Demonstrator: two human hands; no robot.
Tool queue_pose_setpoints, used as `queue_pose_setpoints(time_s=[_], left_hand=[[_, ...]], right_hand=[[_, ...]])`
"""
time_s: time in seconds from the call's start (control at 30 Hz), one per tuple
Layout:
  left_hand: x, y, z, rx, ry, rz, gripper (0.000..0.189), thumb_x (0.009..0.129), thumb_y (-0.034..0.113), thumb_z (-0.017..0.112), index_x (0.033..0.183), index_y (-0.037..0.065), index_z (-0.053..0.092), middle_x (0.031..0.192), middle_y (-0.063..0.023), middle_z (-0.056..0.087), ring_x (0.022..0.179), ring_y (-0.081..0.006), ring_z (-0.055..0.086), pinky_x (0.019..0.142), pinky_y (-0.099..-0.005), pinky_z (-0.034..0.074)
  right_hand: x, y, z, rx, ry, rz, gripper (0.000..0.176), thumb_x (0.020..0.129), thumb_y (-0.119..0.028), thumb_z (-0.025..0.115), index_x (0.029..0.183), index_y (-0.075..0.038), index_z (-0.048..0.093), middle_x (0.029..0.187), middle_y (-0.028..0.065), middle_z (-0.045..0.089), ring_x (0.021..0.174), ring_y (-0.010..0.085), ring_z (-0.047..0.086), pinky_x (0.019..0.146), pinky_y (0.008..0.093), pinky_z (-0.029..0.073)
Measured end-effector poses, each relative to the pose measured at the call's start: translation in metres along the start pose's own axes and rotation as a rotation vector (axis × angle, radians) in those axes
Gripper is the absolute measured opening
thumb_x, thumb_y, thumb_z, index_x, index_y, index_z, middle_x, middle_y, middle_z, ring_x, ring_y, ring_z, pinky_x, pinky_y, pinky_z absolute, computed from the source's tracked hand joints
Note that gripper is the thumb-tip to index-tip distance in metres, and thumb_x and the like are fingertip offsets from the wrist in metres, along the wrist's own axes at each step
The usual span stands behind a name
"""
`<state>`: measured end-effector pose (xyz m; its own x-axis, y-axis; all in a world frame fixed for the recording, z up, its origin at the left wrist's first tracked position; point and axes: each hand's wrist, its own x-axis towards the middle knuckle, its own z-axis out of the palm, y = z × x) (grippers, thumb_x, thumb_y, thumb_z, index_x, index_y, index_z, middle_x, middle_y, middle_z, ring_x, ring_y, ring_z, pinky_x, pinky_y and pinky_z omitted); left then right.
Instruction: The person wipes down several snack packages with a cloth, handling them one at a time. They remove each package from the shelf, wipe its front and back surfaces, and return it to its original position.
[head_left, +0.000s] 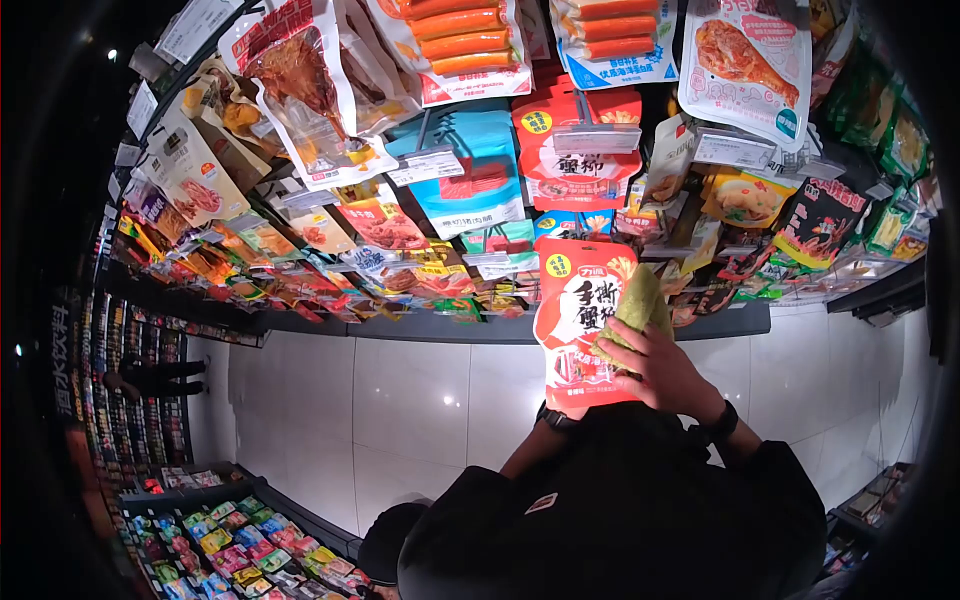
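Observation:
A red bag of crab sticks [566, 325] with a white panel and black lettering stands upright in front of me, below the shelf display. At its lower edge my left wrist, wearing a dark band [560, 418], runs up behind it; the bag hides that hand's fingers, and the hand supports it from there. My right hand [655, 368] grips a folded green cloth [645, 305] and presses it against the bag's right side, covering part of the print.
Packed snack bags hang in rows ahead, among them a blue pouch [460, 170] and a similar red bag [578, 135]. Price tags [425, 167] stick out from the hooks. Below lies a tiled floor [410, 390]. Another person [160, 378] stands far left; a snack bin [240, 545] is lower left.

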<state>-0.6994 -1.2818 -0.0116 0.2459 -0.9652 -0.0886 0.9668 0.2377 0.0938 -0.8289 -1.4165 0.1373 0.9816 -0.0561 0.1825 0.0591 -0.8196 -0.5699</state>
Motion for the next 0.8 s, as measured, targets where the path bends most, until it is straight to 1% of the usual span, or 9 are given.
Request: queue_pose_setpoints(time_s=[0.1, 0.23, 0.33, 0.47, 0.53, 0.57, 0.63, 0.67, 0.8], left_hand=[[0.003, -0.008, -0.002, 0.002, 0.007, 0.007, 0.069, 0.109, 0.05, 0.043, 0.16, 0.006, 0.031, 0.158, -0.0135, 0.043, 0.147, -0.0303, 0.04, 0.121, -0.0398, 0.032], [0.001, -0.015, -0.005, 0.002, 0.032, -0.007, 0.068, 0.109, 0.05, 0.042, 0.16, 0.006, 0.031, 0.158, -0.0134, 0.042, 0.147, -0.0302, 0.04, 0.121, -0.0396, 0.031], [0.007, -0.02, -0.005, 0.04, 0.07, 0.004, 0.068, 0.109, 0.05, 0.042, 0.16, 0.006, 0.031, 0.158, -0.0133, 0.042, 0.148, -0.0301, 0.039, 0.121, -0.0394, 0.031], [0.023, -0.028, 0.012, 0.404, 0.261, 0.1, 0.068, 0.11, 0.051, 0.041, 0.16, 0.006, 0.031, 0.158, -0.0132, 0.042, 0.148, -0.03, 0.039, 0.122, -0.0391, 0.03], [0.025, -0.031, 0.033, 1.098, 0.153, 0.385, 0.057, 0.111, 0.037, 0.043, 0.159, 0.007, 0.033, 0.159, -0.016, 0.037, 0.152, -0.0307, 0.031, 0.123, -0.0376, 0.025], [0.024, -0.03, 0.042, 1.098, 0.152, 0.386, 0.057, 0.111, 0.037, 0.043, 0.159, 0.007, 0.033, 0.159, -0.016, 0.037, 0.152, -0.0307, 0.031, 0.123, -0.0376, 0.025], [0.021, -0.028, 0.06, 1.525, 0.195, 0.403, 0.056, 0.109, 0.027, 0.051, 0.158, 0.007, 0.034, 0.161, -0.0183, 0.031, 0.153, -0.0333, 0.029, 0.122, -0.039, 0.026], [0.017, -0.029, 0.067, 1.527, 0.19, 0.403, 0.06, 0.103, 0.018, 0.06, 0.157, 0.005, 0.036, 0.162, -0.0212, 0.027, 0.152, -0.0366, 0.03, 0.122, -0.0409, 0.028], [0.009, -0.03, 0.084, 1.622, 0.179, 0.423, 0.067, 0.097, 0.02, 0.07, 0.154, 0.004, 0.04, 0.162, -0.0227, 0.027, 0.15, -0.0402, 0.032, 0.121, -0.0447, 0.029]], right_hand=[[0.008, -0.014, 0.0, 0.159, -0.09, -0.01, 0.057, 0.089, -0.024, 0.072, 0.143, -0.013, 0.06, 0.156, 0.0153, 0.047, 0.12, 0.0416, 0.055, 0.111, 0.0536, 0.039], [0.018, -0.003, 0.009, 0.075, -0.073, -0.166, 0.057, 0.094, -0.021, 0.066, 0.149, -0.01, 0.054, 0.161, 0.0192, 0.039, 0.137, 0.0397, 0.048, 0.114, 0.0486, 0.037], [0.008, 0.0, 0.012, 0.317, -0.019, 0.179, 0.064, 0.097, -0.019, 0.06, 0.156, -0.001, 0.04, 0.164, 0.0258, 0.029, 0.147, 0.0447, 0.036, 0.121, 0.0478, 0.031], [-0.02, -0.007, 0.026, 0.387, -0.011, 0.317, 0.071, 0.1, -0.025, 0.062, 0.159, 0.0, 0.031, 0.163, 0.0275, 0.028, 0.144, 0.0406, 0.043, 0.117, 0.0458, 0.036], [-0.019, -0.019, 0.025, 0.64, 0.131, 0.31, 0.075, 0.1, -0.027, 0.065, 0.158, 0.003, 0.028, 0.157, 0.0247, 0.04, 0.14, 0.0298, 0.048, 0.114, 0.0414, 0.04], [-0.023, -0.012, 0.026, 0.638, 0.131, 0.309, 0.075, 0.1, -0.027, 0.065, 0.158, 0.003, 0.028, 0.157, 0.0247, 0.04, 0.14, 0.0298, 0.048, 0.114, 0.0414, 0.04], [-0.033, 0.004, 0.027, 1.051, 0.079, 0.647, 0.078, 0.096, -0.027, 0.071, 0.157, 0.003, 0.032, 0.143, 0.0179, 0.055, 0.13, 0.0212, 0.055, 0.108, 0.0376, 0.044], [-0.035, 0.001, 0.023, 1.039, 0.132, 0.681, 0.075, 0.091, -0.025, 0.075, 0.151, 0.005, 0.041, 0.128, 0.0132, 0.064, 0.118, 0.0176, 0.061, 0.103, 0.035, 0.048], [-0.047, -0.002, 0.015, 0.934, 0.171, 0.722, 0.056, 0.086, -0.013, 0.07, 0.136, 0.005, 0.053, 0.118, 0.0104, 0.067, 0.11, 0.0166, 0.065, 0.098, 0.0337, 0.051]])
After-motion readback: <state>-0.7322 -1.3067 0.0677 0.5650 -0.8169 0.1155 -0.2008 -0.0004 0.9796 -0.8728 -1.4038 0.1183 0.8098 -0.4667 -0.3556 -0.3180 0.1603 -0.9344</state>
